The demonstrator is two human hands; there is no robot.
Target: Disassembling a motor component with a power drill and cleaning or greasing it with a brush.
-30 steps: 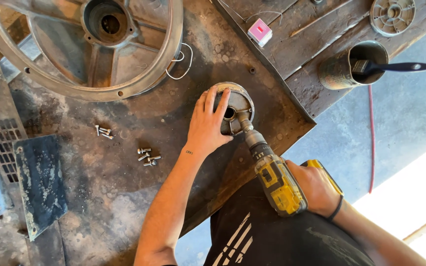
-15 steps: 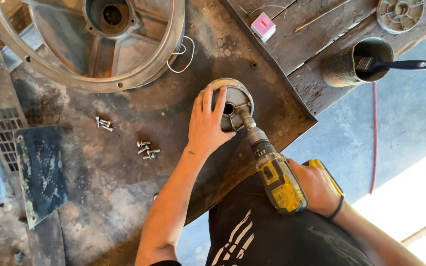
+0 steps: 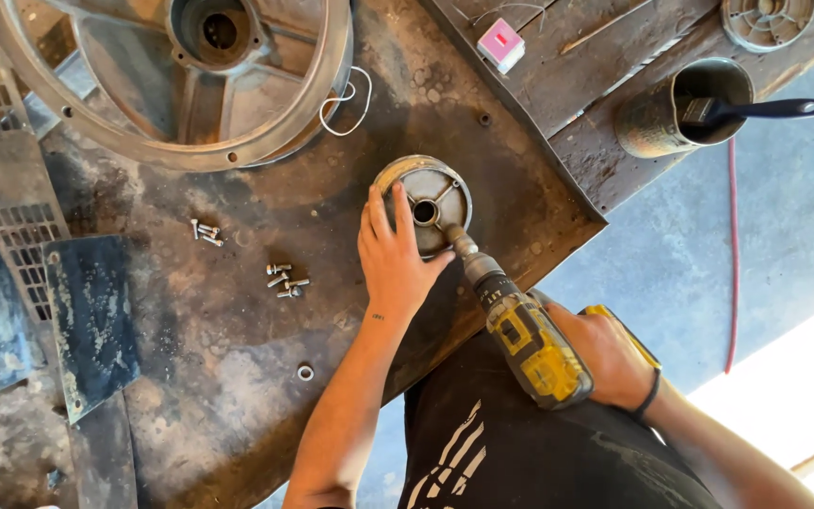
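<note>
Right hand (image 3: 605, 358) gripped the yellow drill (image 3: 525, 344), bit in the hub of the round metal housing (image 3: 423, 203) near the desk's (image 3: 237, 377) front edge, left hand (image 3: 393, 259) flat on it; binding could spin it loose.

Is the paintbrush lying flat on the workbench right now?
No, the paintbrush stands in a round metal can on the wooden bench, its black handle sticking out over the rim.
</note>
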